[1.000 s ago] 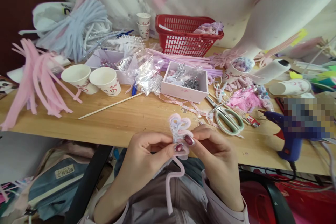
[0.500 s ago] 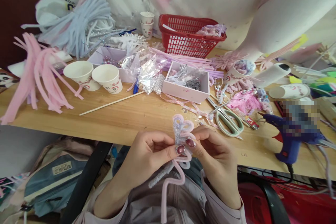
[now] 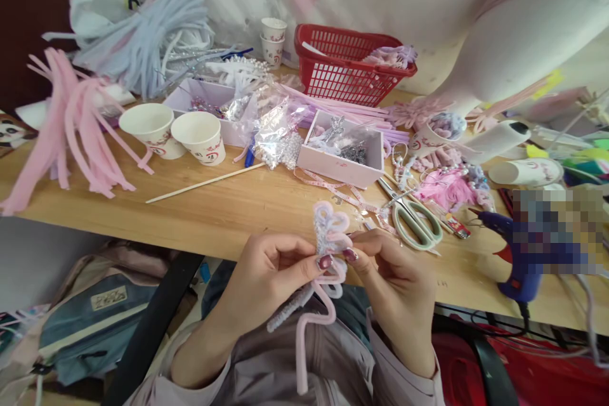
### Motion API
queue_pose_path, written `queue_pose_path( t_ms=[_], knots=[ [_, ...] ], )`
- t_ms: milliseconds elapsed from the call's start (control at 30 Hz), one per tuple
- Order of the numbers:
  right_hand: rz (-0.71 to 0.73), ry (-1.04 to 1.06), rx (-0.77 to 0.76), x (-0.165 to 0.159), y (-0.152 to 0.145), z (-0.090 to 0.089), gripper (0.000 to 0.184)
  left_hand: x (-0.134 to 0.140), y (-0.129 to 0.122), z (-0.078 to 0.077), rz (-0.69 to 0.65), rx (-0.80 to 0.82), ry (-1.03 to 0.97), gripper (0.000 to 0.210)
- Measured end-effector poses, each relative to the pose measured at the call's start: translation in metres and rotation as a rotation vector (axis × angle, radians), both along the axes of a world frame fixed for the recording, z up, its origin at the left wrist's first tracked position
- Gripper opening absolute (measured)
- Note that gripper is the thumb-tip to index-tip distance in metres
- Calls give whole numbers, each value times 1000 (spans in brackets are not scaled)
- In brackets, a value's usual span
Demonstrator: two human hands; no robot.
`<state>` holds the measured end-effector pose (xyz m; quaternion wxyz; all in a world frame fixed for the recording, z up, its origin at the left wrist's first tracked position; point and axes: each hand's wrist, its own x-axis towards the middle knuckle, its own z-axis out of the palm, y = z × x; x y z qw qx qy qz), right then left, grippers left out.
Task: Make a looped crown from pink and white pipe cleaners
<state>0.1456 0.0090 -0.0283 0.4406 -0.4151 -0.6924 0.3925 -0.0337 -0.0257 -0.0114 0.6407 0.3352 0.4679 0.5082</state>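
Note:
Between my hands is a looped pipe-cleaner shape in pale pink, lilac and silvery grey, with small loops at its top. My left hand pinches its middle between thumb and fingers. On the other side, my right hand is closed with thumb and forefinger on the edge of a pink loop. A bent pink stem dangles below, and a fuzzy grey stem slants down to the left. My curled fingers behind the piece are partly hidden.
Green-handled scissors and a blue glue gun lie on the right. Two paper cups, a wooden stick and a white box of trinkets stand or lie ahead. Behind are a red basket and pink strips.
My right thumb and fingers have shifted slightly right, off the centre of the piece to its loop edge. The left hand keeps its pinch. The camera view has tilted a little.

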Motion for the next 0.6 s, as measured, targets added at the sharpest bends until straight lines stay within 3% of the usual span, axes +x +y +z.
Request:
queue_pose_path(
  t_ms=[167, 333, 500, 600],
  knots=[
    [-37, 12, 4, 2, 3, 5, 30, -3, 1, -1, -5, -33, -31, 7],
    [11, -48, -26, -5, 2, 4, 11, 1, 1, -1, -24, -25, 78, 9],
    [-8, 12, -78, -9, -2, 3, 12, 1, -2, 1, -37, 63, 225, 13],
    [3, 7, -52, -7, 0, 5, 12, 1, 0, 0, -14, 46, 190, 13]
  ],
)
